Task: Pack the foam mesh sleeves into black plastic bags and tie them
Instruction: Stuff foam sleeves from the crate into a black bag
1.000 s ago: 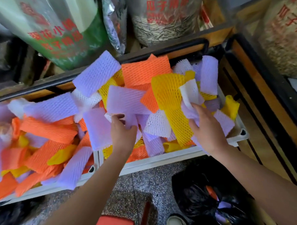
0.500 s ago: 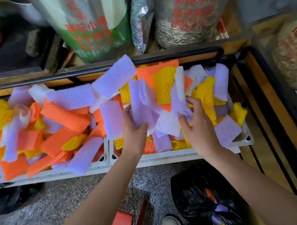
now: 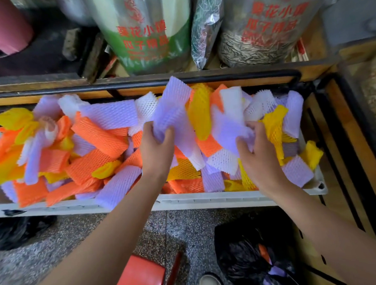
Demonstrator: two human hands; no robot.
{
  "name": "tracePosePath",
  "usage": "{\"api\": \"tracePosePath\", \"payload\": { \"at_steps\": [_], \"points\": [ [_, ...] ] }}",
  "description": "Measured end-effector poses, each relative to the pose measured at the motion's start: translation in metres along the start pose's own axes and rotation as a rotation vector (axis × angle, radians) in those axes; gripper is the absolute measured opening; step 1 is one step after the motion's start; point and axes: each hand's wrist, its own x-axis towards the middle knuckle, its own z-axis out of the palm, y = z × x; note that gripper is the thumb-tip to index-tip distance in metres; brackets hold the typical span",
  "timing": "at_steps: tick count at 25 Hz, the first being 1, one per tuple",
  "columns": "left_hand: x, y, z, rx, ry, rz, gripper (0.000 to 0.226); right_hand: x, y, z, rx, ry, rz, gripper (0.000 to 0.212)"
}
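Clutching lavender foam sleeves (image 3: 173,112) over the heaped tray (image 3: 207,200), left hand (image 3: 156,152) and right hand (image 3: 259,158) seem early on: black bag (image 3: 241,258) below it (sparsely filled) untied.

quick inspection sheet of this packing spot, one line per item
surface: white trays heaped with sleeves; speckled floor below.
job's things: sleeves in purple, orange, yellow and white; black bag on the floor at right, open, a few sleeves inside.
clutter: red stool, shoe, more black plastic at left.
grippers: left hand grips a purple bunch; right hand grips a second bunch.
cables: nothing seen.
surroundings: seed bags behind a black rail.
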Motion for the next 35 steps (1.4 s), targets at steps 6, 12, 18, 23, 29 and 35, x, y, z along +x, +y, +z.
{"api": "tracePosePath", "payload": {
  "at_steps": [6, 12, 18, 23, 29, 35],
  "points": [
    [-0.016, 0.000, -0.035, -0.039, 0.051, 0.014, 0.014, -0.003, -0.020, 0.001, -0.115, 0.143, -0.216, 0.037],
    [-0.039, -0.002, -0.019, -0.313, -0.302, -0.326, 0.052, -0.031, -0.027, 0.044, -0.119, -0.279, -0.389, 0.052],
    [-0.036, -0.022, -0.029, -0.086, -0.101, -0.289, 0.044, -0.008, -0.011, 0.032, -0.148, -0.140, -0.413, 0.037],
    [-0.034, -0.032, -0.044, -0.028, -0.077, -0.312, 0.032, 0.053, -0.002, 0.053, -0.432, -0.148, -0.215, 0.059],
    [-0.031, -0.051, -0.046, 0.131, 0.011, -0.380, 0.049, 0.035, -0.013, 0.043, -0.124, 0.179, -0.262, 0.020],
    [-0.064, -0.024, -0.002, -0.280, -0.419, -0.424, 0.073, -0.047, 0.006, 0.029, -0.240, -0.112, -0.397, 0.016]
  ]
}}
